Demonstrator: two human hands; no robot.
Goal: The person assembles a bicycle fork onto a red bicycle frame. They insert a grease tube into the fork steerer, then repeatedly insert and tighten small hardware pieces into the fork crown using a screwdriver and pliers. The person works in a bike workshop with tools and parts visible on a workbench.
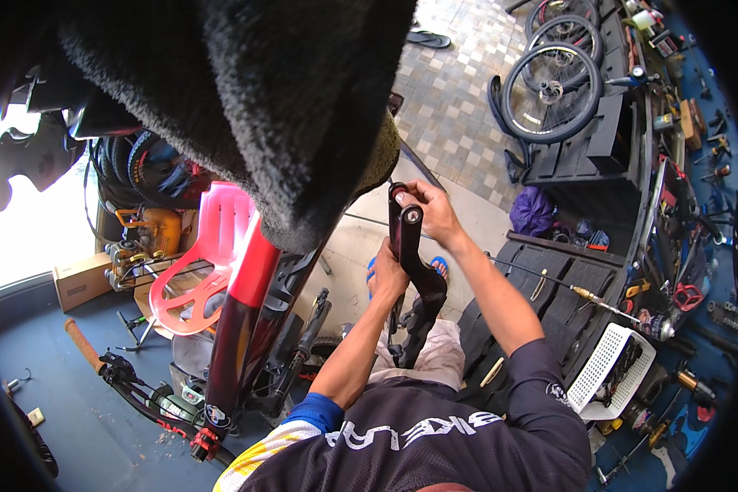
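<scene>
The black frame part (pixel 430 310) is held upright, its lower end close to the light shorts (pixel 444 348), off the left edge of the bench (pixel 562 324). The left hand (pixel 392 266) is wrapped around its upper leg. The right hand (pixel 436 215) has thumb and fingers on the tip beside the round pivot eye (pixel 412 215); whether they pinch firmly cannot be told.

Handling: the part is probably stiff and fairly light for its length, with the bent leg likely to swing the balance off-centre. The smooth dark finish may slip under oily fingers and scratch against hard edges. Take hold at mid-leg, just above the bend, and steady the upper tip with the other hand; avoid gripping by the slender lower end
</scene>
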